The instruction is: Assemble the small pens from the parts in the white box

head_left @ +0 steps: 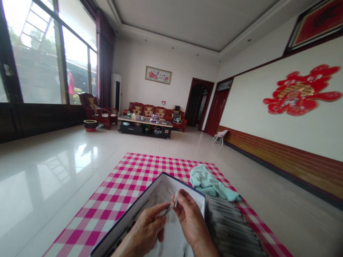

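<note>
My left hand (149,222) is closed around a slim, pale pen-like rod (168,210), its forefinger stretched along it. In my right hand (189,215), thumb and fingers pinch a small white piece (175,200) that meets or nearly meets the rod's tip. Both hands are over an open white box with a dark blue rim (164,174). Inside it lie several slender pieces, too blurred to name. To the right of my right hand is a row of thin, dark, wrapped-looking strips (232,225), smeared by blur.
A pink-and-white checked cloth (107,194) covers the table. A mint-green towel (207,184) lies crumpled behind the dark strips. Farther off stand a low black table (144,129), a red wooden sofa (147,110), a pot (90,125) and a small chair (220,135).
</note>
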Available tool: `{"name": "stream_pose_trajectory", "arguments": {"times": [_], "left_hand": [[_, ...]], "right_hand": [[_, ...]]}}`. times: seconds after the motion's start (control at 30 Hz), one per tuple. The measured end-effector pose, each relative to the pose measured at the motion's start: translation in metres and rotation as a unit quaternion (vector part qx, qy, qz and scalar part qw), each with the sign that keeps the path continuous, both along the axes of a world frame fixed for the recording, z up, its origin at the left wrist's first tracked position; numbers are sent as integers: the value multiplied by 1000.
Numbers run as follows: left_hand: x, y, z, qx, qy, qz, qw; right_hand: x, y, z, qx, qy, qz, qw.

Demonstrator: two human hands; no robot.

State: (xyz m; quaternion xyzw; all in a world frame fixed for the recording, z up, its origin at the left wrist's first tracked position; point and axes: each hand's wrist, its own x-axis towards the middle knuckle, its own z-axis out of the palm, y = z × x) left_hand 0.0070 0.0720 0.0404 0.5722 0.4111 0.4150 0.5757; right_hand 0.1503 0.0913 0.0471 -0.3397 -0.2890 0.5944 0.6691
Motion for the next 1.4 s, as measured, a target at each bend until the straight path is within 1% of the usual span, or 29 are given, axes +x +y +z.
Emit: {"name": "stream_pose_trajectory", "arguments": {"times": [0.1, 0.27, 0.4, 0.5, 0.57, 0.63, 0.73, 0.8, 0.93, 1.07, 1.13, 1.23, 1.33, 1.4], "left_hand": [[0, 0, 3, 4, 10, 4, 1000], [-2, -3, 11, -25, 16, 8, 1000], [-3, -5, 16, -61, 5, -9, 998], [-3, -5, 16, -59, 21, -24, 998], [-3, -4, 13, -21, 45, -24, 998], [-2, -1, 8, 55, 72, -11, 996], [0, -1, 3, 178, 136, 42, 974], [1, -3, 2, 218, 191, 79, 954], [1, -10, 2, 245, 272, 128, 922], [-1, -14, 5, 265, 322, 139, 898], [-2, -14, 8, 262, 335, 132, 895], [-3, -11, 10, 252, 334, 128, 899], [-4, -7, 6, 235, 348, 150, 895], [-5, -4, 2, 237, 364, 162, 886]], "right_hand": [[-6, -1, 0, 13, -9, -1, 1000], [-7, -3, -3, 15, -60, 17, 998], [1, -7, 3, 17, -99, 66, 993], [6, -10, 8, 41, -126, 95, 987], [7, -10, 9, 48, -146, 97, 983], [5, -10, 9, 42, -160, 86, 982], [2, -9, 6, 34, -169, 73, 982], [-1, -9, 5, 29, -164, 62, 984], [-6, -9, 4, 24, -140, 42, 989], [-10, -10, 3, 9, -126, 42, 991], [-12, -11, 0, 5, -117, 40, 992], [-17, -13, -3, 30, -96, 63, 993], [-23, -17, -3, 55, -104, 108, 987], [-27, -20, 0, 63, -112, 121, 984]]}}
